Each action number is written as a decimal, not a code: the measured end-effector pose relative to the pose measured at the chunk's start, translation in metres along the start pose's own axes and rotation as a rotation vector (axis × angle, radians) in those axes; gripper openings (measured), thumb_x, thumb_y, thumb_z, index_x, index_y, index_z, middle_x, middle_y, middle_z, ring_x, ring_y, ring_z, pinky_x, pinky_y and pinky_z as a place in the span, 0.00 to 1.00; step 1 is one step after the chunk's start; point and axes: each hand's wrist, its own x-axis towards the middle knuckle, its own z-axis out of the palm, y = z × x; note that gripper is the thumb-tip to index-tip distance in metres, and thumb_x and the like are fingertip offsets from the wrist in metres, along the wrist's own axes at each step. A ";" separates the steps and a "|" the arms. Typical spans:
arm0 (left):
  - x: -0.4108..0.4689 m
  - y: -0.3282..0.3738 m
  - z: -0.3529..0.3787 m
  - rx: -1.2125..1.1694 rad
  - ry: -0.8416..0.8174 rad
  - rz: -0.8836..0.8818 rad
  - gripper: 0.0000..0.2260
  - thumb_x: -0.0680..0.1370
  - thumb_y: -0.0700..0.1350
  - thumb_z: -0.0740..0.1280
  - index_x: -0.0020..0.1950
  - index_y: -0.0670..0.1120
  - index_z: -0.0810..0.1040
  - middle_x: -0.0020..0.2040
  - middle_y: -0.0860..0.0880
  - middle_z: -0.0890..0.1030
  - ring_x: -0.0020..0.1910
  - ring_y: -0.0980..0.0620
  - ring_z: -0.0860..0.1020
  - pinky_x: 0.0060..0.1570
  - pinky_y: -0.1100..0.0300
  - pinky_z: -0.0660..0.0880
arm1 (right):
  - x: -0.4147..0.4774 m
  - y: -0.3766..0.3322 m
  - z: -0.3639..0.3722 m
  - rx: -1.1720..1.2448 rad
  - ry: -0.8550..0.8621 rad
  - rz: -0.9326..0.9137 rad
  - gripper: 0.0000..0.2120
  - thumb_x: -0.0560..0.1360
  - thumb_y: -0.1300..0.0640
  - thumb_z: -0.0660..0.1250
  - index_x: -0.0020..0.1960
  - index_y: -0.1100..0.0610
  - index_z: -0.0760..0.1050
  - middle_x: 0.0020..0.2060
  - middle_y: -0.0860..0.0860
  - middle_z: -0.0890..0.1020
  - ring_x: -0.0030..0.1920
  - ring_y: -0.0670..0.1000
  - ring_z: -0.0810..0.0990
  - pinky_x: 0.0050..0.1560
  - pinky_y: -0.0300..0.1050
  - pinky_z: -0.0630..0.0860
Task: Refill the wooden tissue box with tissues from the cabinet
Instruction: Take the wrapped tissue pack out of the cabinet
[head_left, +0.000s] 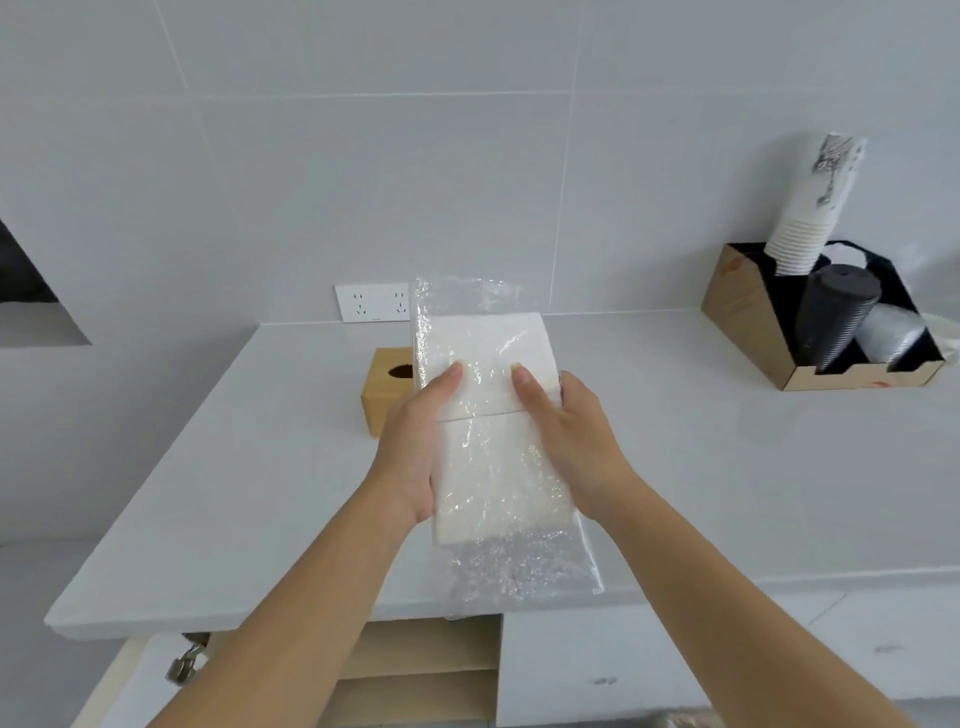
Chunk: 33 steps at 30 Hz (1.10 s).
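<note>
Wooden tissue box (387, 389) on the countertop (249, 467), just beyond and left of the hands, half hidden behind the plastic-wrapped tissue pack (493, 467) gripped along its sides by left hand (415, 441) and right hand (569, 436), pack's long axis pointing toward the wall (467, 156), left hand nearer the box.

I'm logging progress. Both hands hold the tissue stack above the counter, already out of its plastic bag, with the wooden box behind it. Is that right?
Not quite. The head view shows the tissue stack still inside its clear plastic bag, which extends past both ends. The left hand and right hand do hold it above the counter, wooden box behind it.
</note>
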 end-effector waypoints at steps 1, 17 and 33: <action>0.009 0.002 0.002 0.013 -0.009 0.005 0.10 0.77 0.47 0.65 0.41 0.52 0.85 0.45 0.44 0.85 0.45 0.41 0.83 0.48 0.44 0.79 | 0.010 0.000 -0.001 -0.005 0.016 0.009 0.40 0.62 0.29 0.65 0.53 0.65 0.69 0.43 0.54 0.75 0.42 0.53 0.76 0.54 0.65 0.75; 0.131 0.015 0.013 -0.042 -0.034 -0.229 0.17 0.76 0.51 0.66 0.60 0.43 0.78 0.55 0.38 0.82 0.49 0.40 0.82 0.30 0.56 0.80 | 0.114 0.003 -0.020 -0.049 0.129 0.126 0.36 0.63 0.32 0.66 0.51 0.65 0.71 0.40 0.55 0.75 0.39 0.54 0.76 0.44 0.54 0.75; 0.218 -0.043 0.026 0.105 0.216 -0.227 0.13 0.75 0.48 0.68 0.55 0.43 0.75 0.54 0.39 0.81 0.47 0.40 0.81 0.42 0.49 0.79 | 0.191 0.056 -0.057 -0.037 0.049 0.315 0.21 0.72 0.38 0.66 0.45 0.57 0.70 0.41 0.55 0.75 0.41 0.54 0.75 0.47 0.55 0.76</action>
